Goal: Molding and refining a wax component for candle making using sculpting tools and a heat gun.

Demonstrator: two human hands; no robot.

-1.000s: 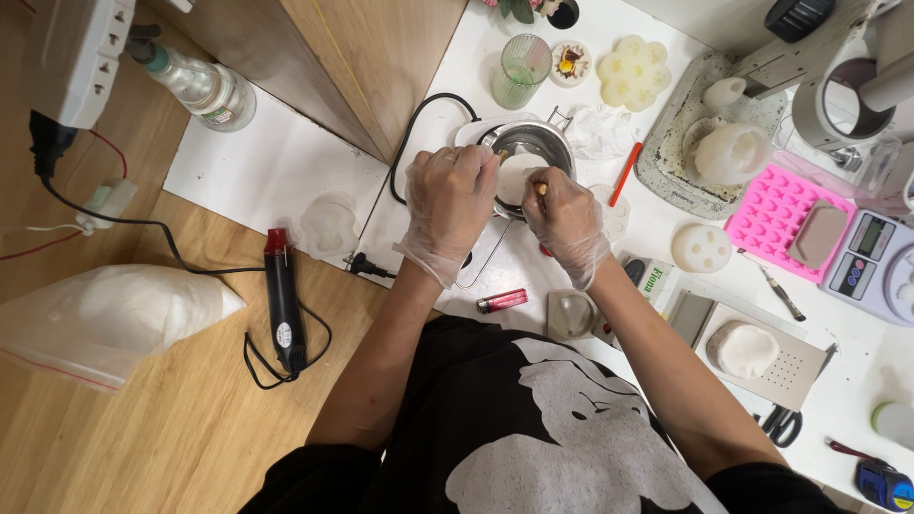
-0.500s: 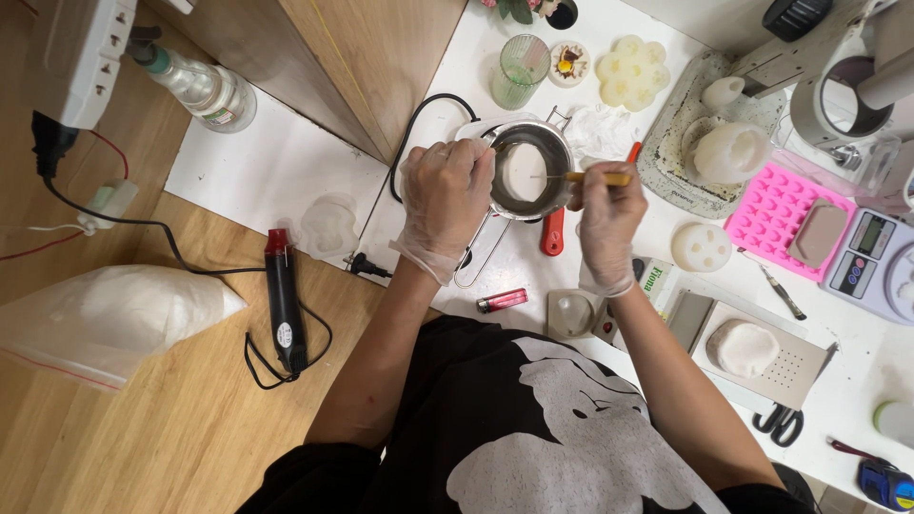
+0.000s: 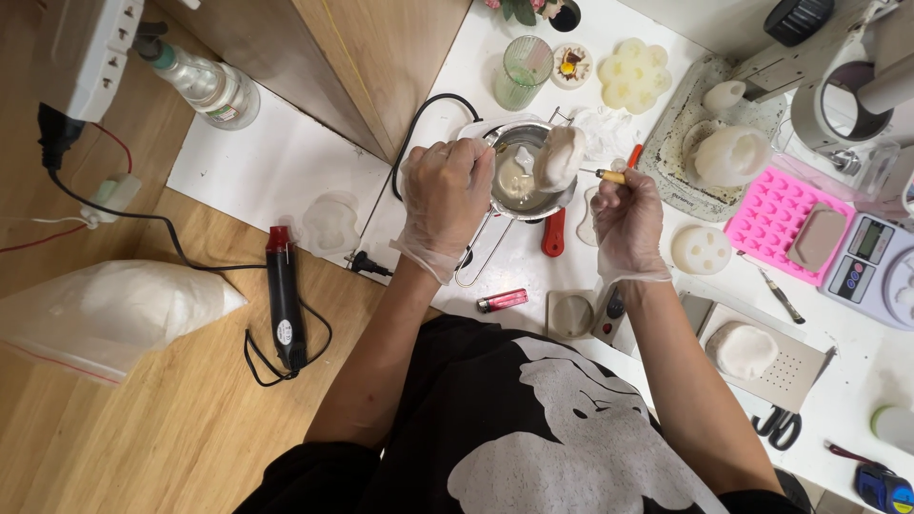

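Note:
Both my hands wear thin clear gloves. My left hand grips the left rim of a small steel pot that stands on the white table. My right hand holds a thin pick with a yellow handle. A white wax lump hangs on the pick's tip, raised over the pot's right rim. Some pale wax remains inside the pot. A red-handled tool lies under the pot, between my hands.
A black heat gun and a bag of white flakes lie on the wooden floor at left. A red lighter, a ribbed glass, a pink silicone mould, a scale and white wax shapes crowd the table.
My right hand moved from inside the pot out to the right, then lifted the white wax lump out of the pot on the pick. My left hand stayed on the rim.

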